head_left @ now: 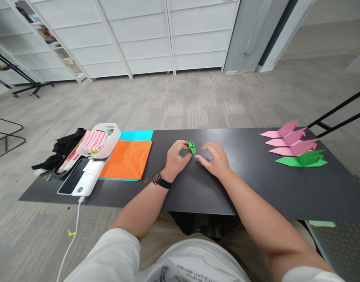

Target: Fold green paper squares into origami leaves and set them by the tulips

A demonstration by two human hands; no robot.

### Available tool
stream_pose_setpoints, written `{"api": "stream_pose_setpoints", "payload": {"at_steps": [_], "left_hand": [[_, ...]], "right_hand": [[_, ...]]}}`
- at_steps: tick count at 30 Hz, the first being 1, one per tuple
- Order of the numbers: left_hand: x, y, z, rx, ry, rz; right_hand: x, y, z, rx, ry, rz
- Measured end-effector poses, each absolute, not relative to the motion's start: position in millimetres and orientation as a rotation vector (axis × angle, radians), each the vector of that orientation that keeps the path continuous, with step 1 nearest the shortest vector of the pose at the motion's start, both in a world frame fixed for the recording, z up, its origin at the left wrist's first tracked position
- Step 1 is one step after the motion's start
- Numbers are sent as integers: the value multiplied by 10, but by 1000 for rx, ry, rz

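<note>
A small piece of folded green origami paper (192,147) is pinched between the thumb and fingers of my left hand (178,156), just above the dark table. My right hand (214,158) is close by on the right, its thumb and fingers curved apart with nothing between them. A narrow gap separates its fingertips from the green paper. The exact shape of the fold is too small to make out. A watch sits on my left wrist.
Several pink origami birds (290,140) and a green one (303,159) stand on the table (227,196) at the right. Orange paper (125,159) lies over blue sheets at the left. Beside it are a white basket (111,145), a phone (73,178) and a corded white power bank (87,182).
</note>
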State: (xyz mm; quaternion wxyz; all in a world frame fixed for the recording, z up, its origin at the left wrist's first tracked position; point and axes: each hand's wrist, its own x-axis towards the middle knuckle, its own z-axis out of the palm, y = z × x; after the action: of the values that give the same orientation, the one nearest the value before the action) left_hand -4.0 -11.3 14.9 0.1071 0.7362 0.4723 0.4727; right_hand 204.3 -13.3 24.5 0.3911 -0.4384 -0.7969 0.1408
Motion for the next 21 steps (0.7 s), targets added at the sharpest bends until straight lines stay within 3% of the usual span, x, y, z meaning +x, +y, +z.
{"api": "stream_pose_setpoints", "payload": {"at_steps": [13,21], "left_hand": [[-6,-87,106,2131,1201,1530],[12,-97,126,2140,1164,1536]], "right_hand": [[2025,-94,176,-873,-1955,107],[2034,-85,168,-798,-2014,138]]}}
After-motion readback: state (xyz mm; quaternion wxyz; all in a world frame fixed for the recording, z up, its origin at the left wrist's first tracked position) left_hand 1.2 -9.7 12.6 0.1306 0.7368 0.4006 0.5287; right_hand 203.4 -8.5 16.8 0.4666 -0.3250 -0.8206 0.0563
